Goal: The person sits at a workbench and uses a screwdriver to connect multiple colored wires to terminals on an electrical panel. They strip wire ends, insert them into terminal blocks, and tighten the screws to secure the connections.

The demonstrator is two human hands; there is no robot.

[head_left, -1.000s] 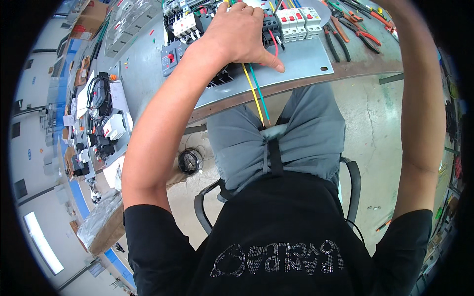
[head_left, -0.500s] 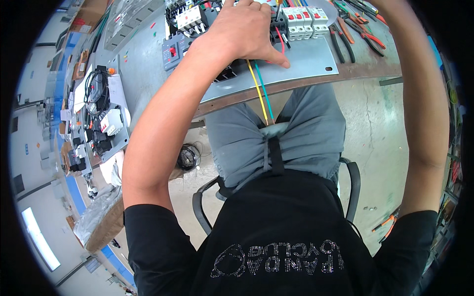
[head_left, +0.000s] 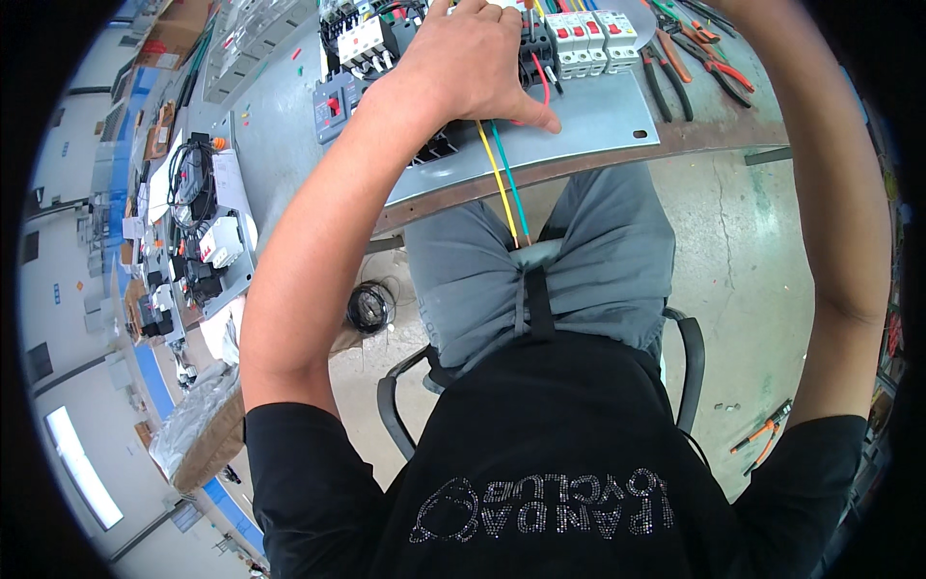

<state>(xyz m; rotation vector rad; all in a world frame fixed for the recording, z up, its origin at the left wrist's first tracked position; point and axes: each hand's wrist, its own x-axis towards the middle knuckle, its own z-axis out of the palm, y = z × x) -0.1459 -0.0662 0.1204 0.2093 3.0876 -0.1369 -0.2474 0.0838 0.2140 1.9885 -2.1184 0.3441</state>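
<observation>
My left hand [head_left: 473, 63] lies over black electrical parts on a grey metal mounting plate [head_left: 598, 116]. Its thumb stretches away from the fingers, whose tips are hidden or cut off by the top edge. From beneath this hand, a yellow wire [head_left: 499, 183] and a green wire [head_left: 510, 183] run over the table edge toward my lap. A short red wire [head_left: 543, 77] stands beside the thumb, near white circuit breakers [head_left: 581, 43] with red levers. Left of my wrist sit a grey breaker [head_left: 333, 104] and a white contactor [head_left: 367, 43]. My right forearm rises past the top edge; its hand is out of sight.
Pliers [head_left: 667, 82] and other hand tools lie right of the plate on the table [head_left: 723, 130]. Another plate of components [head_left: 220, 241] stands at left. Coiled black wire [head_left: 370, 307] and orange-handled cutters [head_left: 762, 434] are on the floor.
My left hand and the plate's parts appear slightly farther left and up in view. My right forearm has shifted a little outward to the right. The left hand's pose stays much the same.
</observation>
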